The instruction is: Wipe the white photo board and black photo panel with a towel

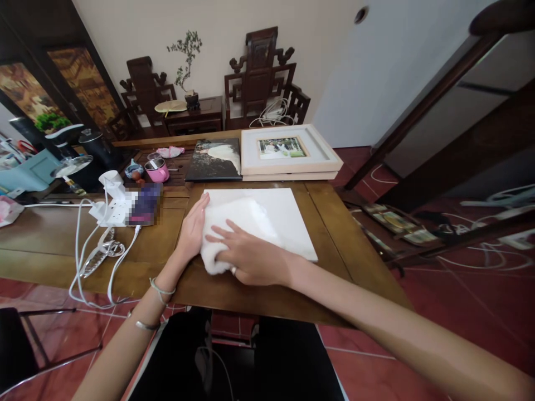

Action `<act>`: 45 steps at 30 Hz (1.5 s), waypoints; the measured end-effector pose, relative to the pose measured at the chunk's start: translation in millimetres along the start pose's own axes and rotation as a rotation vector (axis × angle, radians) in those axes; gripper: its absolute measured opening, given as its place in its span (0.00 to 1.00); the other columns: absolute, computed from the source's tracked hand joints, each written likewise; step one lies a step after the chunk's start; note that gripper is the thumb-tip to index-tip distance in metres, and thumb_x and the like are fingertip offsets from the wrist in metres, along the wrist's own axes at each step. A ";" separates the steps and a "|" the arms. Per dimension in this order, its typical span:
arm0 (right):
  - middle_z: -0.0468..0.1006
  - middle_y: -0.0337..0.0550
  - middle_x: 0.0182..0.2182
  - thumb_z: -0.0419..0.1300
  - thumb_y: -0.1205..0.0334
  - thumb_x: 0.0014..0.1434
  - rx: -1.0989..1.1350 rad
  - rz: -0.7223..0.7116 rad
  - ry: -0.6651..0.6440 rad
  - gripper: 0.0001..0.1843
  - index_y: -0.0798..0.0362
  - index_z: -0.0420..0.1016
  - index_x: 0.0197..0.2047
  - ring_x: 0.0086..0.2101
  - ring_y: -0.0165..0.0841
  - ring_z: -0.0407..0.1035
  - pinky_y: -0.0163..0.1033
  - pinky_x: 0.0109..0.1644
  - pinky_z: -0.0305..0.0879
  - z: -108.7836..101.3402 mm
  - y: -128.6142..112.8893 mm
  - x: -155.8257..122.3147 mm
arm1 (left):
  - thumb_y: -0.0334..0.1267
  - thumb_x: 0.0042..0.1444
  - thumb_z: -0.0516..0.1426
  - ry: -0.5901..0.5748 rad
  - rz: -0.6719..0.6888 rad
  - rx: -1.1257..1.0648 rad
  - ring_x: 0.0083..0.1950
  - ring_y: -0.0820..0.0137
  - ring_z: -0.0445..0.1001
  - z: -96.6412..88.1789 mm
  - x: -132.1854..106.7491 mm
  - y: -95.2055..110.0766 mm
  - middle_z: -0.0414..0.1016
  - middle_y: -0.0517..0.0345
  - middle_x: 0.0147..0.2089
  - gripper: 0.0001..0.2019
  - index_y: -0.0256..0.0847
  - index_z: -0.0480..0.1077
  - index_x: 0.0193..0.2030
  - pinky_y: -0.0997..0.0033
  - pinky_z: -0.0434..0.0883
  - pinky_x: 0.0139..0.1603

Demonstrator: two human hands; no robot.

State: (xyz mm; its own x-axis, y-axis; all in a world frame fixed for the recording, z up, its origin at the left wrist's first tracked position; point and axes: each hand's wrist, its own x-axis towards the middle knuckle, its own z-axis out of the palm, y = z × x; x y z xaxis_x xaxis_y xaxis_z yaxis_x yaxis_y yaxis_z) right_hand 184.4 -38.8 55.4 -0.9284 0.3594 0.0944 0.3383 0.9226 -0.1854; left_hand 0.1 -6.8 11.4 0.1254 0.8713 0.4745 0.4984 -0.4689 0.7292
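Note:
A flat, glossy white board (288, 223) lies on the wooden table in front of me. My left hand (193, 227) rests along its left edge, fingers stretched out together and holding nothing. With its fingers spread, my right hand (248, 253) presses a bunched white cloth (214, 260) onto the board's near left part. The cloth hangs slightly past the near edge, and part of it is hidden under my palm. A ring shows on my right hand.
Behind the board are a dark photo panel (215, 160) and stacked pale frames (292, 150). Left on the wooden table (167, 250) are a power strip (119, 211) with white cables, a silver hair clip (98, 253) and a pink cup (157, 170). Carved chairs (261, 72) stand beyond.

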 end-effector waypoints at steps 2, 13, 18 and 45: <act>0.69 0.56 0.58 0.54 0.75 0.47 0.081 -0.059 -0.016 0.18 0.56 0.76 0.41 0.62 0.48 0.54 0.61 0.66 0.43 -5.6 -5.8 -14.5 | 0.47 0.67 0.38 -0.015 -0.022 0.047 0.69 0.64 0.58 1.2 -0.1 -0.6 0.61 0.46 0.67 0.27 0.33 0.64 0.61 0.58 0.53 0.70; 0.76 0.40 0.27 0.47 0.73 0.54 0.179 0.371 0.120 0.15 0.52 0.73 0.36 0.39 0.41 0.71 0.47 0.52 0.61 -22.0 63.3 -13.3 | 0.42 0.64 0.46 -0.234 -0.029 0.279 0.68 0.60 0.60 6.1 -0.3 -6.6 0.65 0.43 0.64 0.22 0.33 0.67 0.59 0.53 0.54 0.69; 0.79 0.46 0.41 0.46 0.73 0.53 0.196 0.373 0.185 0.17 0.54 0.74 0.38 0.40 0.38 0.70 0.38 0.46 0.60 -21.8 88.8 44.4 | 0.39 0.62 0.49 -0.239 -0.004 0.310 0.67 0.58 0.62 4.9 -0.7 -8.8 0.65 0.44 0.64 0.21 0.35 0.68 0.59 0.51 0.56 0.68; 0.67 0.38 0.61 0.47 0.76 0.46 0.110 0.353 0.090 0.16 0.48 0.70 0.31 0.65 0.42 0.49 0.58 0.66 0.51 -6.9 -7.9 -135.9 | 0.38 0.61 0.48 -0.244 0.001 0.307 0.68 0.59 0.59 5.2 -1.4 -11.4 0.64 0.43 0.65 0.22 0.34 0.67 0.59 0.51 0.54 0.69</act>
State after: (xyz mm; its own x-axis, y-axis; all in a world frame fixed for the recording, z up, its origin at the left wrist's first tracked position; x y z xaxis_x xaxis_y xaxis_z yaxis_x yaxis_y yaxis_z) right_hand 309.0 -94.0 50.8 -0.7386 0.6681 0.0907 0.6121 0.7208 -0.3252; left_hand -1.3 -1.9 -0.2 0.3078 0.8970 0.3174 0.7272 -0.4369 0.5295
